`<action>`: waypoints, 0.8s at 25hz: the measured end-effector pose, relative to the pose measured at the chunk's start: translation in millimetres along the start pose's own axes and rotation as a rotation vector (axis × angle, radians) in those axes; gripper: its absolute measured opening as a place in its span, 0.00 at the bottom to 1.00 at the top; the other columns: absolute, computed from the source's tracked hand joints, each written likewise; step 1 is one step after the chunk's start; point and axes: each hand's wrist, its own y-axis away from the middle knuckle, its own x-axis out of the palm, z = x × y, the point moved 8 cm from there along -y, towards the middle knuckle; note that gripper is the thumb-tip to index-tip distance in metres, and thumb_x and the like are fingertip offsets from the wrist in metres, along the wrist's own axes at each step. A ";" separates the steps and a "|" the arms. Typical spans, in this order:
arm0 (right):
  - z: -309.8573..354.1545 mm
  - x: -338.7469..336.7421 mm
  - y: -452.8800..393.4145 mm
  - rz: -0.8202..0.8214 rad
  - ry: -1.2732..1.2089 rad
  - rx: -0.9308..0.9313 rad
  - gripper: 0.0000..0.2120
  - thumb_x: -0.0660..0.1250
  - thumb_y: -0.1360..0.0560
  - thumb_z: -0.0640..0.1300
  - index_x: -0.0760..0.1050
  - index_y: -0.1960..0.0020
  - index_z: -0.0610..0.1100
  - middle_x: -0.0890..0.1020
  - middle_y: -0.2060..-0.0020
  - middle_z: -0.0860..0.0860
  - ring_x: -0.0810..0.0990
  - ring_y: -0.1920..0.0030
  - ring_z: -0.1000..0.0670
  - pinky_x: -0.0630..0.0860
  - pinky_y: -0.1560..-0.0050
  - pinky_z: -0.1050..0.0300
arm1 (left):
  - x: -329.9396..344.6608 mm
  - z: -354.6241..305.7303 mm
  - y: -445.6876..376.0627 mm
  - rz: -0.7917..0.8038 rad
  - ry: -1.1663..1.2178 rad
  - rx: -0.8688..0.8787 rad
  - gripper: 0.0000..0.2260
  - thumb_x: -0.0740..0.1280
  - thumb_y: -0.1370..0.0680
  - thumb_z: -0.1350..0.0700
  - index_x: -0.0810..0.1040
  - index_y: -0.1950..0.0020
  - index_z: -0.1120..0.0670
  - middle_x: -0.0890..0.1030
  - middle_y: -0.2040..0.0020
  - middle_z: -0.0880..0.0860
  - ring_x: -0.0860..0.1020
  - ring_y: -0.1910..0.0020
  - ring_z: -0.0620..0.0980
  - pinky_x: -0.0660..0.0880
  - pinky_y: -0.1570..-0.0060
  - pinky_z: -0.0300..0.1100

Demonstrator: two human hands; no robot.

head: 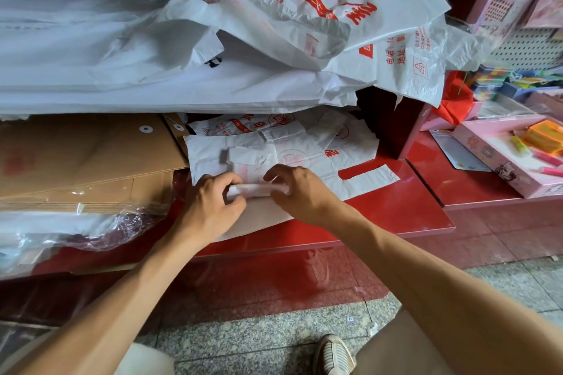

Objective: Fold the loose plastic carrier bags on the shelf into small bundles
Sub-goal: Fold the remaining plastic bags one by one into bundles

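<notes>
White bag roll point(258, 189) pinched between both hands, ends hidden by fingers point(234, 196).

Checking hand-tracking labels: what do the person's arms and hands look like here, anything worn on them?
Both forearms are bare up to the frame edge: no sleeves in view. The left hand and right hand wear no gloves; no rings, watch, bracelet or markings show on the visible sides. Lower down, tan clothing sits at the legs and one mesh-patterned shoe is visible.

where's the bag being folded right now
In the head view, the folded bag sits centre frame on the red shelf, pinched between the left hand and right hand.
</notes>
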 end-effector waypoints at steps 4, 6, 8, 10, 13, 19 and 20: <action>-22.2 -6.4 -2.5 -0.029 -0.154 0.182 0.17 0.67 0.26 0.40 0.72 0.38 0.43 0.75 0.66 0.54 0.73 0.67 0.56 0.65 0.70 0.69 | 7.2 8.8 -1.8 0.076 0.081 -0.118 0.16 0.65 0.21 0.57 0.71 0.33 0.50 0.84 0.57 0.48 0.76 0.66 0.44 0.68 0.65 0.37; -21.3 -4.0 -2.3 -0.017 -0.019 0.171 0.21 0.69 0.27 0.41 0.69 0.36 0.45 0.79 0.56 0.50 0.79 0.58 0.50 0.73 0.61 0.60 | 11.5 12.5 -1.2 0.105 0.042 -0.106 0.18 0.68 0.23 0.56 0.71 0.33 0.48 0.83 0.62 0.48 0.75 0.68 0.39 0.66 0.68 0.31; -12.6 -1.1 -3.8 -0.012 0.146 0.075 0.21 0.69 0.27 0.42 0.70 0.36 0.48 0.76 0.44 0.49 0.77 0.47 0.47 0.77 0.53 0.50 | 15.3 12.5 -1.2 0.118 -0.050 -0.024 0.18 0.71 0.26 0.55 0.75 0.37 0.50 0.80 0.57 0.46 0.78 0.58 0.43 0.71 0.58 0.34; -2.0 3.8 -3.5 0.053 0.184 -0.040 0.17 0.68 0.26 0.43 0.75 0.38 0.49 0.75 0.41 0.51 0.75 0.43 0.46 0.76 0.48 0.48 | 18.3 4.8 -1.7 0.113 -0.126 0.115 0.18 0.68 0.28 0.53 0.77 0.39 0.52 0.76 0.45 0.47 0.75 0.44 0.51 0.73 0.44 0.47; 1.8 11.4 2.0 0.224 0.103 -0.070 0.19 0.71 0.27 0.48 0.76 0.37 0.49 0.77 0.41 0.53 0.74 0.43 0.49 0.73 0.45 0.53 | 24.1 -3.1 -0.5 0.200 -0.152 0.140 0.28 0.60 0.31 0.50 0.72 0.31 0.50 0.73 0.32 0.47 0.69 0.32 0.50 0.66 0.33 0.53; 13.8 12.6 9.0 0.271 0.184 -0.128 0.27 0.68 0.30 0.41 0.70 0.32 0.48 0.77 0.39 0.51 0.73 0.42 0.48 0.73 0.43 0.53 | 43.1 0.3 6.1 0.500 0.112 0.001 0.46 0.64 0.32 0.55 0.42 0.23 0.34 0.55 0.21 0.49 0.52 0.22 0.48 0.54 0.24 0.48; 15.7 12.3 9.2 0.257 0.218 -0.146 0.26 0.67 0.30 0.40 0.70 0.32 0.47 0.77 0.39 0.50 0.73 0.42 0.47 0.72 0.43 0.53 | 43.9 -0.1 6.0 0.505 0.130 0.006 0.48 0.66 0.32 0.57 0.40 0.23 0.34 0.55 0.21 0.49 0.50 0.22 0.48 0.52 0.24 0.46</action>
